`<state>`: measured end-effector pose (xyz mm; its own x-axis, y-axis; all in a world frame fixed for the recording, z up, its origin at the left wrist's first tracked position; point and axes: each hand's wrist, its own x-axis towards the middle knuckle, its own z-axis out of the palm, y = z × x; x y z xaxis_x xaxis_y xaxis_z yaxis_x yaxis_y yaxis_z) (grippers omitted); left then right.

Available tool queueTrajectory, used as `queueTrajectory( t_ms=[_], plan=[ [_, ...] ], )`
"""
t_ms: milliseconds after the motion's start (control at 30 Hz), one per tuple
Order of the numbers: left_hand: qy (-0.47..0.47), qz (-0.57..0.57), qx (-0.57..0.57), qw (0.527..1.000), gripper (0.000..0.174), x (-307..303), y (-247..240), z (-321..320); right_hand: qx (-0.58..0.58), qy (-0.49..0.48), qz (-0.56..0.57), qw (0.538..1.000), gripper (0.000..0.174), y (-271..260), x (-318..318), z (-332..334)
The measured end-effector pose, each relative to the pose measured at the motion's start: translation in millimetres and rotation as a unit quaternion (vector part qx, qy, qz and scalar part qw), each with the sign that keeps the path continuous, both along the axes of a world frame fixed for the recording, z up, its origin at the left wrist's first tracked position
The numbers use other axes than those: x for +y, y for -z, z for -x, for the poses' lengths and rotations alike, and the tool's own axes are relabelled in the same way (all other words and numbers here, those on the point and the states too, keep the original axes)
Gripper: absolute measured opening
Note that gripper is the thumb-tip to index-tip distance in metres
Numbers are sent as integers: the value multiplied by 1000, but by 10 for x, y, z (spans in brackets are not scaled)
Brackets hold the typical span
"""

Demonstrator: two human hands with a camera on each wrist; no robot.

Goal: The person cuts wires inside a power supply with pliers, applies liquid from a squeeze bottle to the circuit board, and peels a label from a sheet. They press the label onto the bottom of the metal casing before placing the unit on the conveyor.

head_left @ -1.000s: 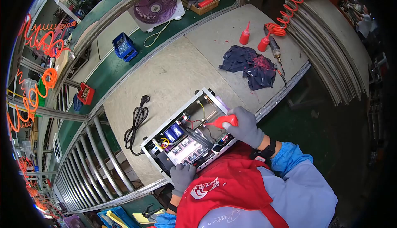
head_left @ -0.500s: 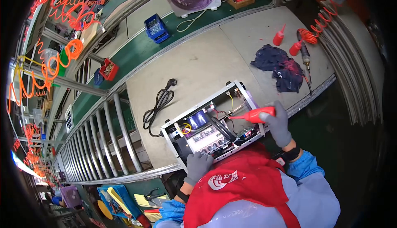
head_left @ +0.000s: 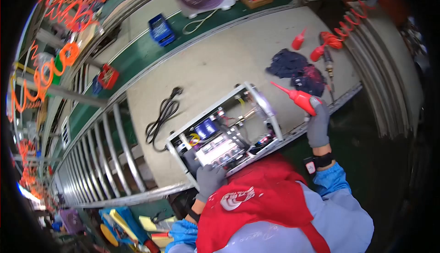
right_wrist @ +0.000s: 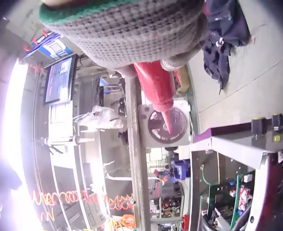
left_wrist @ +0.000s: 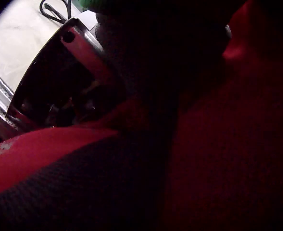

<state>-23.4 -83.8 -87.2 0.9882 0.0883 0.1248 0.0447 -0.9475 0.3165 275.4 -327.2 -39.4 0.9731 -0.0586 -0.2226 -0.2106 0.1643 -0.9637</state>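
Note:
An open metal casing [head_left: 272,127] full of electronics sits at the bench's front edge, with blue cylinders [head_left: 206,128], wires and circuit boards inside. My gloved left hand [head_left: 211,179] grips its front left edge; the left wrist view of this is very dark. My gloved right hand [head_left: 318,122] holds a red squeeze bottle [head_left: 300,99] with a tapered nozzle, raised right of the casing. In the right wrist view the bottle [right_wrist: 153,84] sticks out from under the gloved fingers [right_wrist: 132,41], its nozzle apart from the casing.
A black power cord [head_left: 160,120] lies left of the casing. Towards the back right are a dark stained cloth [head_left: 288,64], two more red bottles [head_left: 299,40] and a pen-shaped tool [head_left: 328,63] near a coiled orange hose [head_left: 331,40]. Metal rollers [head_left: 110,150] adjoin the bench on the left.
My right hand has drawn the red bottle out from over the casing, back to the right, and its nozzle now points up and left. The left hand stays at the casing's front left edge.

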Motion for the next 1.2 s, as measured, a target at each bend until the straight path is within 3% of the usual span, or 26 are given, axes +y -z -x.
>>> queueTrajectory(
  t_ms=[100,167,267,300,367,400,433,467,500,567,633,700,767,833,900,933,1033,1133,1167,1200],
  plan=[
    [-2,3,-38,999,26,-34,58,-5,34,83,-45,995,24,217,-372,-125],
    [-17,16,-28,999,26,-84,-28,-73,36,156,-15,987,35,430,-533,-241],
    [-25,30,-32,999,26,-154,-55,-121,60,174,-11,983,43,561,-774,-253],
    [-32,34,-28,999,26,-171,-67,-119,-11,179,148,973,46,788,-878,-285],
    [-45,17,-51,998,32,-222,-72,-215,-151,153,441,872,53,1304,-1021,-426],
    [-62,15,-36,997,33,-249,-80,-259,-125,93,518,841,61,1066,-997,-281],
    [-79,20,-6,997,34,-260,-60,-276,-166,78,565,804,57,917,-851,-150],
    [-83,33,-19,996,35,-255,7,-312,-197,50,561,803,55,916,-742,-45],
    [-94,40,-9,995,30,-253,-2,-360,-222,18,486,845,47,861,-553,153],
    [-85,89,-64,990,26,-166,-8,-352,-228,-122,272,927,36,1277,-316,388],
    [-145,71,-159,974,31,52,-226,-377,-119,-366,280,879,30,1104,-97,576],
    [-278,90,-199,935,34,490,-177,-267,27,-529,188,827,32,796,233,767],
    [-322,24,-169,931,39,957,-194,-117,24,-573,182,798,36,685,550,875],
    [-330,105,-137,928,41,1185,192,26,52,-594,198,778,40,686,734,832],
    [-354,184,-117,909,45,1140,170,98,116,-591,238,762,43,639,854,775],
    [-363,189,-133,903,44,1082,146,99,117,-578,196,784,44,648,830,777],
    [-410,234,-176,864,38,969,180,128,82,-566,231,787,44,544,889,707],
    [-428,386,-197,793,35,768,206,292,38,-519,239,820,35,763,999,383],
    [-400,342,-168,834,37,688,397,454,-39,-489,246,836,33,1069,987,146],
    [-415,450,-155,776,40,541,374,467,-106,-470,283,829,34,1260,1018,-82]
  ],
)
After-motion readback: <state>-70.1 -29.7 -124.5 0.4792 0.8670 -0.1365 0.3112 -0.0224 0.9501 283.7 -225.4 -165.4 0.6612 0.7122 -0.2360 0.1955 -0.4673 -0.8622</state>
